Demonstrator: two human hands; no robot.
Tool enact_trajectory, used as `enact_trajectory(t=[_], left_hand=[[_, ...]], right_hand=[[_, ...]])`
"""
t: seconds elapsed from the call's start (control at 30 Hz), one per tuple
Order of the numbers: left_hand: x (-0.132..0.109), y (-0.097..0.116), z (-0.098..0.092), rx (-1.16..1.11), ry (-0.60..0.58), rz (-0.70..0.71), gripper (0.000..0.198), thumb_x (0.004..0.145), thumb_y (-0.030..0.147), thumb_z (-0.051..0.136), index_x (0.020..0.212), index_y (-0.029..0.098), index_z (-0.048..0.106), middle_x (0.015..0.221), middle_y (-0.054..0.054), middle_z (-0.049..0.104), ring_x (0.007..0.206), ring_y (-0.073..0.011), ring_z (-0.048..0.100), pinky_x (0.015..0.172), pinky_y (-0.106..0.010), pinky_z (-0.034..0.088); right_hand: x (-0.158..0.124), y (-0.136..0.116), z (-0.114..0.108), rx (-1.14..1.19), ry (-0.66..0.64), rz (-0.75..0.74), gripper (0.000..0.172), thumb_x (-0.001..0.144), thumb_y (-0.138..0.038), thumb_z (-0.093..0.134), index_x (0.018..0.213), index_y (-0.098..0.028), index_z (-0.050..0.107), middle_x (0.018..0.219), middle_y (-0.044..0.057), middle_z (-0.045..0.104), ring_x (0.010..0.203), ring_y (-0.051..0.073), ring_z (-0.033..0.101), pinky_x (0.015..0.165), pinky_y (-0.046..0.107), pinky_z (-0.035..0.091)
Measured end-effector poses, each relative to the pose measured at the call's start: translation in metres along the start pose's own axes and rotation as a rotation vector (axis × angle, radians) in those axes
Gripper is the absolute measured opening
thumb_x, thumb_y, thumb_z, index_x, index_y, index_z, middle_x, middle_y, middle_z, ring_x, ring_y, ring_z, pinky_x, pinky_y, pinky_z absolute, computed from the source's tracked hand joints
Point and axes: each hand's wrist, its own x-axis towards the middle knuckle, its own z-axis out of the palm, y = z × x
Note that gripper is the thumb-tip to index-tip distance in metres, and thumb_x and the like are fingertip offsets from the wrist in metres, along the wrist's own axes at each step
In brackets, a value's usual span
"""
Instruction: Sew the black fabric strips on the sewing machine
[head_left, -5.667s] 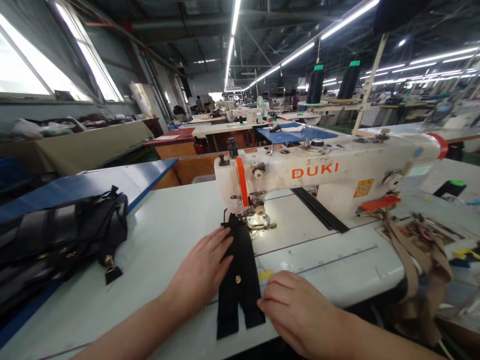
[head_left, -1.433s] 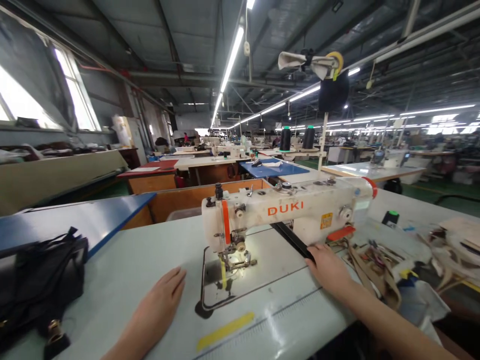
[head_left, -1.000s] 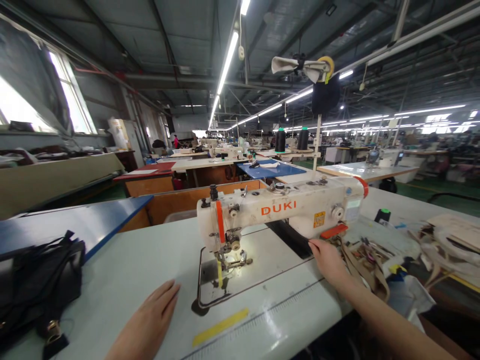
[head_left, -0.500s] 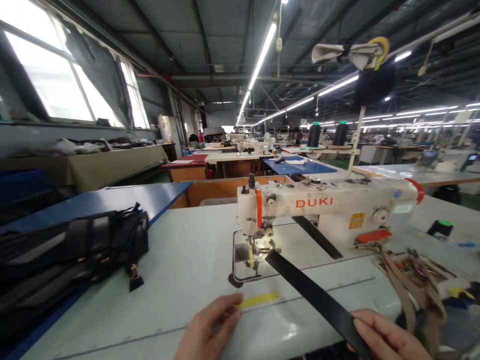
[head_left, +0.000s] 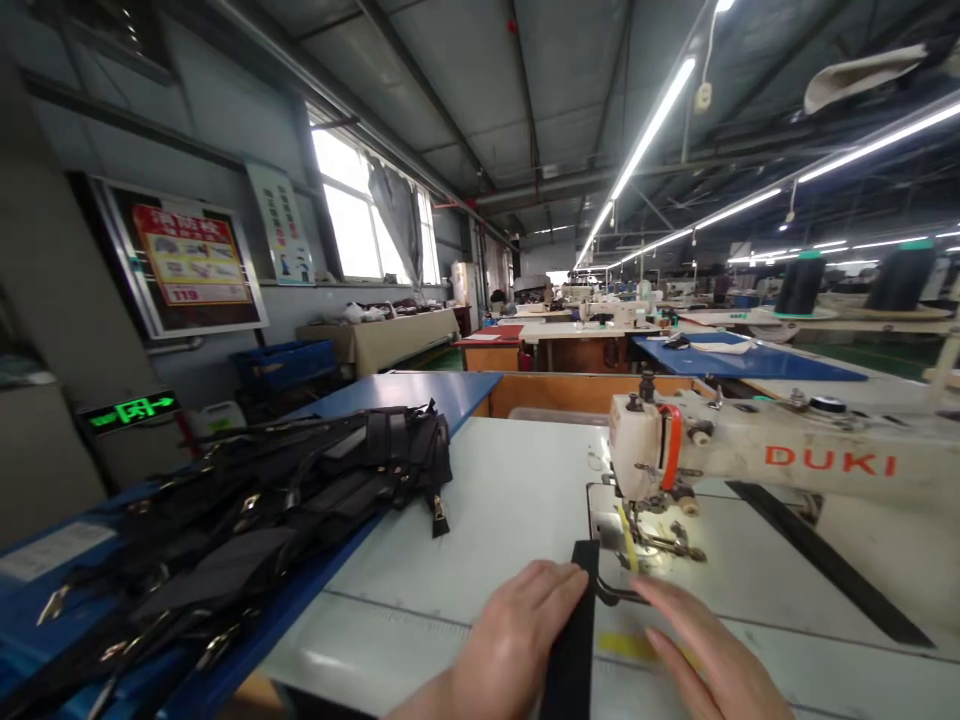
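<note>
Black strip (head_left: 576,640) has shifted from right hand (head_left: 709,640) (fingers now parted, nothing visibly held) to left hand (head_left: 525,625), fingers closed on it, 5 o'clock in view, not yet under DUKI sewing machine (head_left: 787,475) at 1 o'clock.

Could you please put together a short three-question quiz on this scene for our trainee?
1. Which of the person's hands touches a black strip?
2. Fill in the blank: the sewing machine bears the orange word ____.
3. Multiple choice: what colour is the table mainly under the pile of black pieces? A) red B) blue C) yellow

Key
1. The left hand
2. DUKI
3. B
</note>
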Motion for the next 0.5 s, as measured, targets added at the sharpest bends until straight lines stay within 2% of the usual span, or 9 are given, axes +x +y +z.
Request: enact_trajectory(t=[0.03,0.13,0.2,0.27,0.33,0.4,0.5], left_hand=[[0.0,-0.004,0.008,0.102,-0.062,-0.026,0.043,0.095,0.013,0.041,0.138,0.012,0.049,0.135,-0.018,0.058,0.122,-0.0278,0.055,0.104,-0.04,0.044],[0.003,-0.009,0.035,0.167,-0.181,-0.053,0.043,0.09,0.012,0.049,0.132,0.007,0.054,0.135,-0.021,0.057,0.126,-0.0319,0.053,0.103,-0.04,0.047],[0.004,-0.011,0.045,0.183,-0.231,-0.045,0.047,0.085,0.013,0.056,0.131,0.01,0.055,0.137,-0.016,0.057,0.129,-0.0273,0.051,0.106,-0.033,0.043],[0.004,-0.018,0.038,0.206,-0.262,-0.064,0.055,0.078,0.011,0.06,0.132,0.017,0.055,0.141,-0.008,0.055,0.129,-0.0207,0.051,0.108,-0.025,0.039],[0.005,-0.034,0.014,0.26,-0.256,-0.15,0.063,0.075,0.005,0.058,0.135,0.022,0.053,0.144,-0.003,0.052,0.129,-0.0167,0.051,0.109,-0.023,0.038],[0.007,-0.063,-0.026,0.353,-0.208,-0.304,0.064,0.077,-0.002,0.049,0.136,0.023,0.052,0.143,-0.003,0.053,0.129,-0.0159,0.05,0.111,-0.027,0.037],[0.007,-0.12,-0.096,0.529,-0.106,-0.549,0.047,0.09,0.004,0.049,0.135,0.016,0.052,0.145,-0.012,0.049,0.134,-0.0252,0.043,0.114,-0.046,0.03]], right_hand=[[0.004,0.001,0.007,-0.008,-0.033,-0.025,0.037,0.095,-0.026,0.047,0.13,-0.024,0.061,0.128,0.006,0.064,0.114,0.023,0.063,0.097,0.03,0.052],[0.011,0.004,0.027,-0.067,-0.203,-0.067,0.036,0.093,-0.023,0.051,0.126,-0.019,0.064,0.13,0.009,0.062,0.117,0.025,0.061,0.1,0.034,0.05],[0.013,0.006,0.035,-0.14,-0.326,-0.084,0.037,0.09,-0.023,0.055,0.124,-0.013,0.066,0.131,0.012,0.06,0.117,0.029,0.06,0.099,0.037,0.051],[0.014,0.009,0.039,-0.216,-0.393,-0.111,0.039,0.089,-0.024,0.057,0.124,-0.009,0.065,0.131,0.015,0.058,0.117,0.032,0.06,0.098,0.039,0.052],[0.014,0.011,0.04,-0.271,-0.404,-0.156,0.039,0.089,-0.025,0.057,0.124,-0.009,0.065,0.13,0.014,0.059,0.115,0.032,0.061,0.095,0.038,0.054],[0.014,0.014,0.04,-0.31,-0.38,-0.202,0.038,0.088,-0.025,0.059,0.123,-0.01,0.066,0.129,0.013,0.06,0.113,0.03,0.063,0.093,0.035,0.055],[0.011,0.023,0.045,-0.337,-0.312,-0.26,0.038,0.085,-0.023,0.063,0.121,-0.013,0.067,0.127,0.012,0.062,0.11,0.029,0.065,0.09,0.031,0.057]])
